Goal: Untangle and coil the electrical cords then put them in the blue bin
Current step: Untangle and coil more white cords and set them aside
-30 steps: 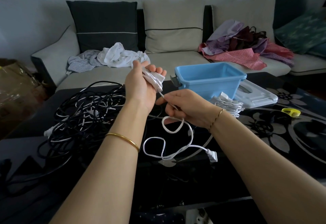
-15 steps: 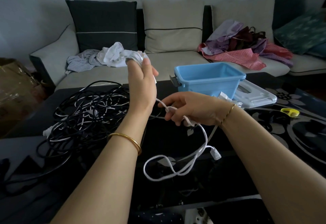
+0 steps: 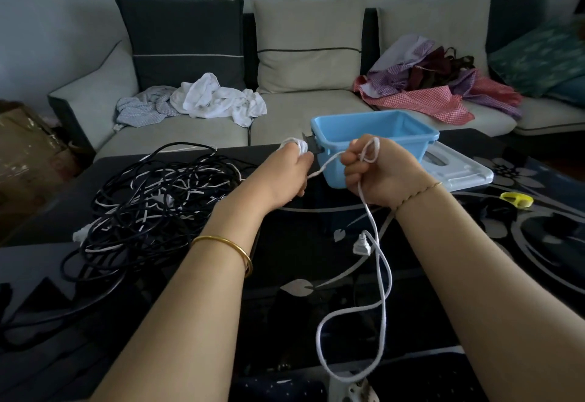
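White cord (image 3: 378, 259) stretched between both fists above the table's (image 3: 316, 243) middle: left hand (image 3: 285, 177) clenched round a small coil, right hand (image 3: 380, 173) gripping a loop, slack and plug (image 3: 361, 245) dangling below. Blue bin (image 3: 373, 135) just behind the hands, near the far edge; tangled black cords (image 3: 152, 208) heaped toward the left edge.

One head-worn wide-angle view looks forward and down, close over the dark table (image 3: 316, 237), sofa (image 3: 300, 113) beyond
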